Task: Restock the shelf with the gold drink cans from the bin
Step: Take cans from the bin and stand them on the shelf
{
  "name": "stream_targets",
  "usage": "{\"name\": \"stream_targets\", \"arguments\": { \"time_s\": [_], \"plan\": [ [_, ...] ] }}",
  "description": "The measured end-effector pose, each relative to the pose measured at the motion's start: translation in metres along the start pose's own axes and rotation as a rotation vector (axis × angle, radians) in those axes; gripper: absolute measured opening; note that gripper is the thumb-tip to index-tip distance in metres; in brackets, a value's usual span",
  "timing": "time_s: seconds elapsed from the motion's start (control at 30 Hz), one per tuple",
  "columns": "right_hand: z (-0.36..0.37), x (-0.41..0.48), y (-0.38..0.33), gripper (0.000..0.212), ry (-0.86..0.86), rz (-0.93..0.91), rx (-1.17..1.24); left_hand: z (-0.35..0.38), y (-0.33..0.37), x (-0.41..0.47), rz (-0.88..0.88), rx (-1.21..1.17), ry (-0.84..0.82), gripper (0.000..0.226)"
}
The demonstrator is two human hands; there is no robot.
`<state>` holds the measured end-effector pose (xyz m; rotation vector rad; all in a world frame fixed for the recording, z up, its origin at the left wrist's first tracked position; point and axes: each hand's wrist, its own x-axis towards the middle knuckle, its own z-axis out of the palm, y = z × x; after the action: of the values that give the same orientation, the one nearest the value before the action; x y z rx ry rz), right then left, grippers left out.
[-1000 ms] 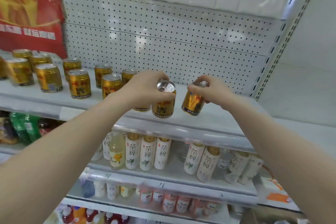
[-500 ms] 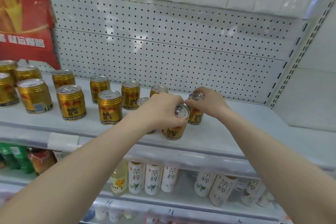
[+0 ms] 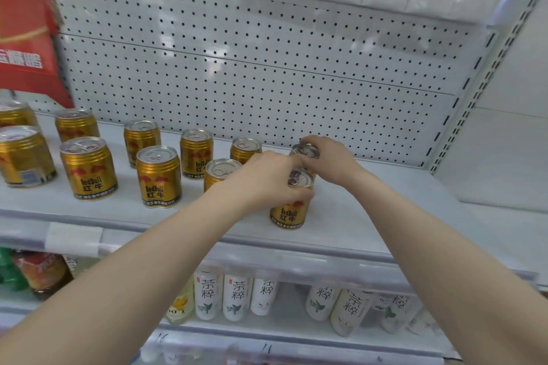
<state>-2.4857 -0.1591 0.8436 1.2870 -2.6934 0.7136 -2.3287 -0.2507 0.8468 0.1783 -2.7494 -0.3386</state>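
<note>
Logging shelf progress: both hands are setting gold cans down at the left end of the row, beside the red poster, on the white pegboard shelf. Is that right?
Not quite. The head view shows the left hand and right hand placing their gold cans at the right end of the row, far from the red poster. The rest holds: it is the white pegboard shelf.

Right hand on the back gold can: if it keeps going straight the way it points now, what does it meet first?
The right hand points left and slightly back, gripping the rear gold drink can. Past that can, the next gold can in the back row looks first in line, though depth is hard to judge.
</note>
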Motion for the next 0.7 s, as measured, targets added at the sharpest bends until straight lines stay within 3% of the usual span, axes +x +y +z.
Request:
{"name": "stream_targets", "arguments": {
  "time_s": [0.1,0.23,0.33,0.53,0.7],
  "plan": [
    [-0.004,-0.007,0.006,0.05,-0.014,-0.049,-0.02,-0.002,-0.004,-0.004,0.039,0.046,-0.013,0.057],
    [-0.015,-0.027,0.002,0.037,0.106,-0.164,-0.018,-0.021,-0.02,-0.023,0.012,0.139,0.05,0.074],
    [-0.019,-0.05,-0.01,0.033,0.096,-0.24,0.03,-0.032,-0.038,-0.041,-0.043,0.225,0.057,0.066],
    [-0.01,-0.071,-0.022,0.053,-0.024,-0.296,-0.103,-0.027,-0.053,-0.063,-0.108,0.25,0.002,0.068],
    [-0.007,-0.073,-0.023,0.054,-0.045,-0.288,-0.152,-0.024,-0.054,-0.062,-0.114,0.254,0.002,0.068]
  ]
}}
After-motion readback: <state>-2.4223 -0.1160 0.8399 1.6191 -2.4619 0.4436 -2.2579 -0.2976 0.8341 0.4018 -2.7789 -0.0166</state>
